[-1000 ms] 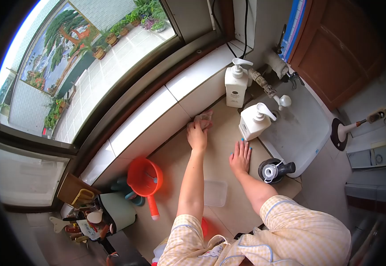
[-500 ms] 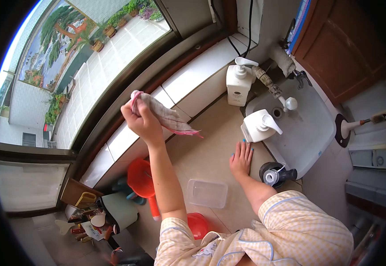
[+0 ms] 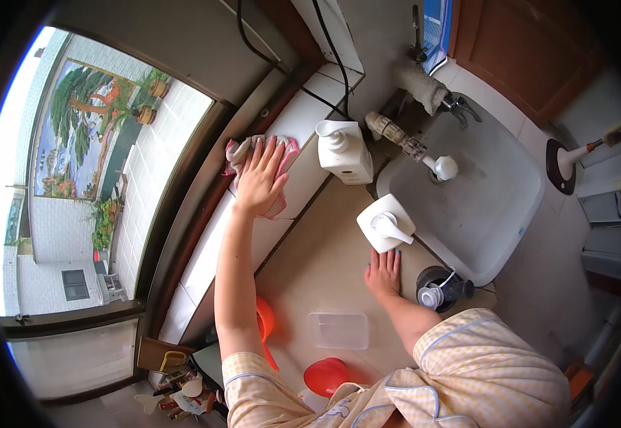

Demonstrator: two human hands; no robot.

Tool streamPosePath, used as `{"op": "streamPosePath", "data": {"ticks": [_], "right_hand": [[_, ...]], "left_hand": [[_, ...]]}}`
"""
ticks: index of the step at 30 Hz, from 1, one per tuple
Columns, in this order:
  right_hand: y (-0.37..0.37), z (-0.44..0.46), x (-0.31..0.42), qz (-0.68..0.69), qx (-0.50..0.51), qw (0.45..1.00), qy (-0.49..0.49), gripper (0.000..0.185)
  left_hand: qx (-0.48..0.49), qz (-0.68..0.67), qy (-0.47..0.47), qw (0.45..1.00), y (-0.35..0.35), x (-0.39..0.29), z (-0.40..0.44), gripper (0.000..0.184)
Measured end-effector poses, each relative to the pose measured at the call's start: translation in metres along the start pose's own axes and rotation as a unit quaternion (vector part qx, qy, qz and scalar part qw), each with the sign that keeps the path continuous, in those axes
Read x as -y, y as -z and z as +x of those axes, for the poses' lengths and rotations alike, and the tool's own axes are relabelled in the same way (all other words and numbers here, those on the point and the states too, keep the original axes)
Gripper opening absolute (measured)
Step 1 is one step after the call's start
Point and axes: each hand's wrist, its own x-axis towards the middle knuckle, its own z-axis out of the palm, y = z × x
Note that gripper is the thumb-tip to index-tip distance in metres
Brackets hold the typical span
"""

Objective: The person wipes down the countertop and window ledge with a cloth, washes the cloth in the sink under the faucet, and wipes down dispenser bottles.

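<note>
My left hand (image 3: pixel 259 181) lies flat with its fingers stretched out, pressing a pale, pink-edged cloth (image 3: pixel 286 153) against the white tiled window ledge (image 3: pixel 309 140). The cloth is crumpled and shows on both sides of the fingers. On the beige counter (image 3: pixel 289 264), my right hand (image 3: pixel 383 277) rests palm down with fingers spread and blue nails showing. Its fingertips are close beside a white pump bottle (image 3: pixel 372 227). Another white pump bottle (image 3: pixel 346 158) stands by the ledge, to the right of my left hand.
A white sink (image 3: pixel 492 185) with a tap (image 3: pixel 460 107) is at the right. Near my right forearm stands a dark bottle with a pale top (image 3: pixel 431 297). A clear plastic box (image 3: pixel 339 330), a red bowl (image 3: pixel 324 376) and an orange dipper (image 3: pixel 266 321) are nearer my body.
My left hand has gone from gripping the bunched cloth in the air to lying flat on it on the ledge. My right hand stays on the counter. The view has shifted.
</note>
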Motion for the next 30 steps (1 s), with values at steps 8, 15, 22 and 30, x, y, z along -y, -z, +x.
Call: {"op": "streamPosePath", "data": {"ticks": [8, 15, 22, 30], "right_hand": [[-0.018, -0.007, -0.003, 0.019, -0.003, 1.000, -0.002, 0.037], [-0.028, -0.010, -0.005, 0.035, 0.033, 0.999, 0.009, 0.052], [-0.013, -0.005, -0.002, 0.032, -0.043, 0.999, -0.002, 0.043], [-0.007, -0.003, -0.002, 0.062, -0.056, 0.996, 0.009, 0.038]], "left_hand": [[-0.047, -0.085, -0.074, 0.992, -0.031, -0.004, 0.142, 0.057], [-0.050, -0.229, -0.087, 0.968, -0.024, 0.000, 0.182, 0.041], [-0.278, -0.851, -0.049, 0.442, 0.080, -0.035, 0.179, 0.060], [-0.495, -0.633, 0.084, 0.590, 0.137, -0.036, 0.197, 0.020]]}}
